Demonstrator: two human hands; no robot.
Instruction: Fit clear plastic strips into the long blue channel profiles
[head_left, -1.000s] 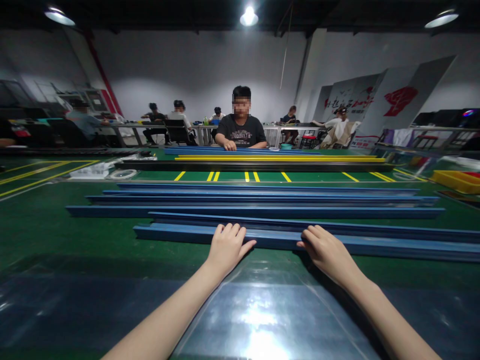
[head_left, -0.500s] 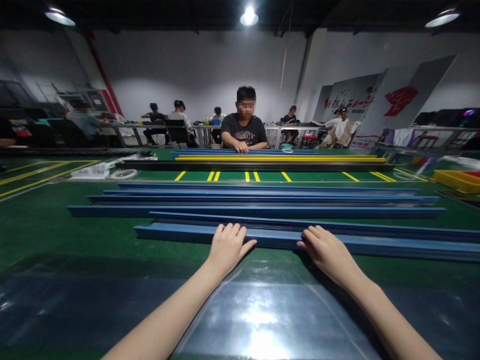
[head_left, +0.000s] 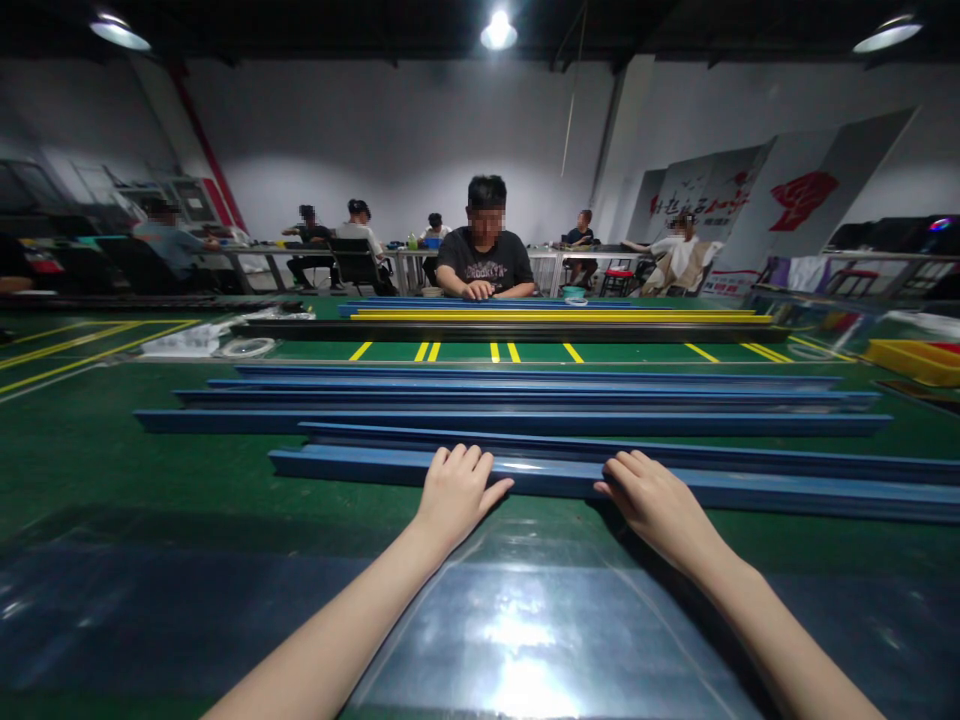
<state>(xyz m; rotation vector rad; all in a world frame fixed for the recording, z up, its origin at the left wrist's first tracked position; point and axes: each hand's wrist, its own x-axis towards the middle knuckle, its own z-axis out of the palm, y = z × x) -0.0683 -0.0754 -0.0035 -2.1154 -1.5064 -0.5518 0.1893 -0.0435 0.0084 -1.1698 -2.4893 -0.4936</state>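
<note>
The near blue channel [head_left: 547, 480] is laid on the green surface [head_left: 225, 510] towards twelve o'clock, with its long axis run from nine o'clock to slightly past three; its right end is cut off from view. It is reached from its near side by both hands, neither being placed closer than the other, so that it is met crosswise rather than end-on. By the left hand [head_left: 459, 485], at about eleven o'clock, it is held with the fingers hooked over its near side and the thumb pointed towards three o'clock. By the right hand [head_left: 651, 490], at about one o'clock, it is held with the fingers more tightly curled; how hard either is pressed cannot be told. Both hands are turned palm down, well apart, with the arms stretched forward and angled inward.

Farther towards twelve o'clock, more blue channels [head_left: 517, 424] are laid nearly parallel, followed by a black bar [head_left: 517, 331] and a yellow bar [head_left: 562, 316]. Beyond these a co-worker [head_left: 484, 262] is seated.
</note>
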